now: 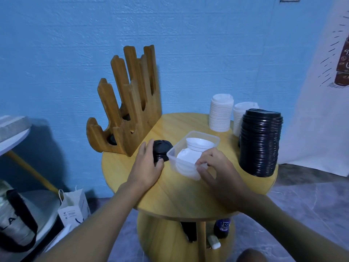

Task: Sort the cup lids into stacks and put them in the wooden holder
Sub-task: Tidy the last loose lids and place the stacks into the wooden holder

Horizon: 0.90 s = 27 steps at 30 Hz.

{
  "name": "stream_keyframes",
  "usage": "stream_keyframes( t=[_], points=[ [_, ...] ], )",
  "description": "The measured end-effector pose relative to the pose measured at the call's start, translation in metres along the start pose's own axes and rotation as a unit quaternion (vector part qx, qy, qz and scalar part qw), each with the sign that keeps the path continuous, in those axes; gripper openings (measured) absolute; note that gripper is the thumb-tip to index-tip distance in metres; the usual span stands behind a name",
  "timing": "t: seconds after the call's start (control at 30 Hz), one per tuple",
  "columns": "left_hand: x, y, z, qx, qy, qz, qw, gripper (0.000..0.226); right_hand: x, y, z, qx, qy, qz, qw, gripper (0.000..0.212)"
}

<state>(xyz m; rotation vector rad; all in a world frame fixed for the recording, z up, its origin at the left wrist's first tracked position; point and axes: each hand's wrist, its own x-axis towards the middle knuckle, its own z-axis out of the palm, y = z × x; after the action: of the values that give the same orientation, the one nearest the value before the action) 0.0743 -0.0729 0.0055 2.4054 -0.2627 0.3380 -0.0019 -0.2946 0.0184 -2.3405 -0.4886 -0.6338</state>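
Your two forearms enter from the bottom edge and reach over the near rim of the round wooden table (188, 197).

Left hand (146, 167): fingers curled round a short black lid stack (161, 151) standing upright on the table; grip made.

Right hand (217, 170): thumb and forefinger pinched at the near corner of the clear tub (214, 138), apparently on its rim. Whether the white lids (186, 161) lying tilted inside are also caught, I cannot tell.

Wooden holder (132, 114): upright at the table's far-left edge, just beyond the left hand and well apart from the right. Its stepped slots run in a row from the low near-left end to the tall far end, so its long axis points away from you and slightly right. Dark shapes sit low in two slots; lids or holes, not determinable.

Finding: the left hand is plainly the nearer, and the black stack it holds lies just beside the holder's near face. In my judgement a short lift forward and left would serve.

Sorted and waiting at right: a tall black stack (260, 144) and two white stacks (221, 115).
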Motion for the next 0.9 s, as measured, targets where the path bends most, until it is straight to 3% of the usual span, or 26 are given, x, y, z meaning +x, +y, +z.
stream_keyframes(
  t=[0.1, 0.17, 0.27, 0.37, 0.5, 0.63, 0.77, 0.9],
  points=[
    [-0.023, 0.013, -0.004, -0.103, 0.034, 0.052, 0.993, 0.055, 0.013, -0.007, -0.008, -0.032, 0.001, 0.025, 0.999, 0.024],
    [-0.041, 0.024, -0.004, -0.149, 0.006, 0.105, 0.983, 0.048, 0.028, -0.006, -0.012, -0.088, -0.032, 0.061, 0.994, 0.035],
    [-0.055, 0.034, 0.002, -0.108, -0.073, 0.121, 0.984, 0.053, 0.042, -0.002, -0.012, -0.136, -0.1, 0.104, 0.98, 0.041],
    [-0.058, 0.043, 0.008, -0.062, -0.078, 0.08, 0.992, 0.073, 0.044, -0.004, -0.01, -0.127, -0.109, 0.129, 0.978, 0.046],
    [-0.061, 0.05, 0.013, -0.055, -0.033, 0.053, 0.997, 0.075, 0.038, -0.01, -0.012, -0.027, -0.064, 0.09, 0.994, 0.026],
    [-0.064, 0.043, 0.006, -0.085, 0.032, 0.023, 0.996, 0.062, 0.029, -0.03, -0.021, 0.131, 0.05, 0.056, 0.989, 0.029],
    [-0.073, 0.025, -0.007, -0.085, 0.038, 0.021, 0.995, 0.057, 0.017, -0.035, -0.033, 0.166, 0.22, 0.132, 0.952, 0.026],
    [-0.076, 0.008, -0.017, -0.079, 0.045, 0.015, 0.996, 0.056, 0.001, -0.014, -0.037, 0.256, 0.216, 0.264, 0.904, 0.021]
  ],
)
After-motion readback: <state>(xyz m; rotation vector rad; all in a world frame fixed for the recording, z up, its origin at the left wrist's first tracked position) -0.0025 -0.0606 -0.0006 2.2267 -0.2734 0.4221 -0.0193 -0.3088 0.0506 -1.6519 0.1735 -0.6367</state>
